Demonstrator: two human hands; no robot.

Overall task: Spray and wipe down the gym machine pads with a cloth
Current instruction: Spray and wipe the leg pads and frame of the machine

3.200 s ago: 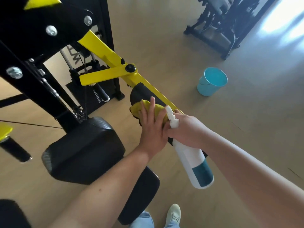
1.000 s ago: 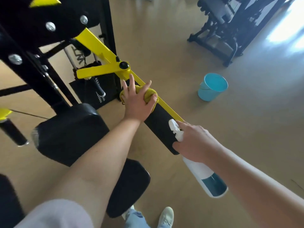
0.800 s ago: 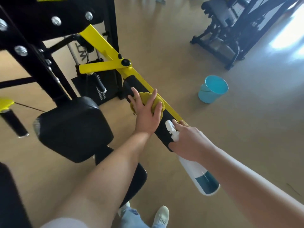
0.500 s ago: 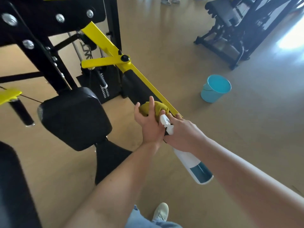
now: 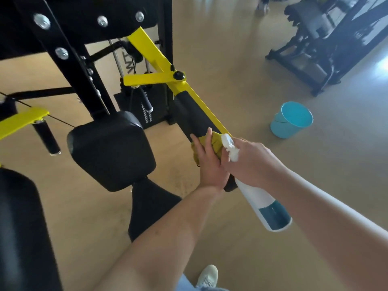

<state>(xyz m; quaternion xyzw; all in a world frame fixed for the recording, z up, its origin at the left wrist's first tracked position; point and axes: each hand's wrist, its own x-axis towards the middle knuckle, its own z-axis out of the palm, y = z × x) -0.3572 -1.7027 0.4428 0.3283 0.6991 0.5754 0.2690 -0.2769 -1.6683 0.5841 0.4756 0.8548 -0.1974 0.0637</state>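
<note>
Head view, single frame. Left hand (image 5: pixel 211 164) lies over the crumpled yellow cloth (image 5: pixel 217 143), fingers curled round it and pressing it onto the near end of the long black padded roller (image 5: pixel 189 114). The roller runs along the yellow steel lever arm (image 5: pixel 151 51) towards 11 o'clock.

Right hand (image 5: pixel 249 162) sits just beside the left hand at its 3 o'clock, touching it. Its fingers are wrapped round the neck of the white plastic spray bottle with a dark teal base (image 5: pixel 266 206); the nozzle points to 12 o'clock and the body slants down to 5 o'clock.

We note the square black cushioned pad (image 5: pixel 111 150) at 9 o'clock of the hands, well apart from the cloth. A turquoise plastic bucket (image 5: pixel 290 120) stands on the tan floor (image 5: pixel 231 59) at 2 o'clock. A pale shoe (image 5: pixel 207 276) shows at 6 o'clock.
</note>
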